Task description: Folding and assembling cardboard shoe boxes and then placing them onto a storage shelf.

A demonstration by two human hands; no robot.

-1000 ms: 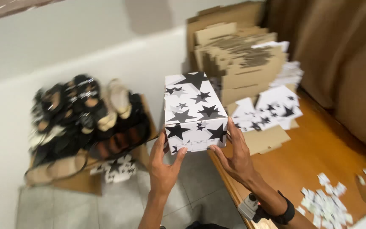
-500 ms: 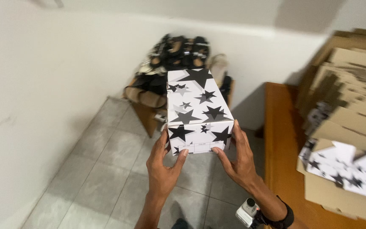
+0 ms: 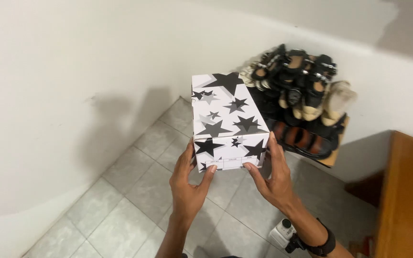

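Up close, the fingers [image 3: 201, 176] of the left hand [image 3: 190, 188] were spread and pressed against the near end of a white box with black and grey stars [image 3: 226, 122], the thumb reaching up along its left edge. The right hand [image 3: 274, 179] mirrored it on the other side: its fingers were spread too, thumb laid across the lower front edge and the forefinger running up the right corner. Between the two palms the box was held in the air at about chest height, closed, its long side pointing away from the person, with a small pale label panel on the end face just above the thumbs.

Below the right hand, a dark band [image 3: 325, 244] circled the wrist, and a small white camera-like device [image 3: 283, 233] sat just beside it.

Beyond the fingertips, past the far end of the box, a heap of black and tan sandals [image 3: 307, 102] was piled on a low cardboard tray [image 3: 336, 154] against the white wall [image 3: 72, 71]. Under the hands lay a grey tiled floor [image 3: 120, 200]. Off to the right of the right hand, the edge of a brown wooden surface [image 3: 402, 200] showed.
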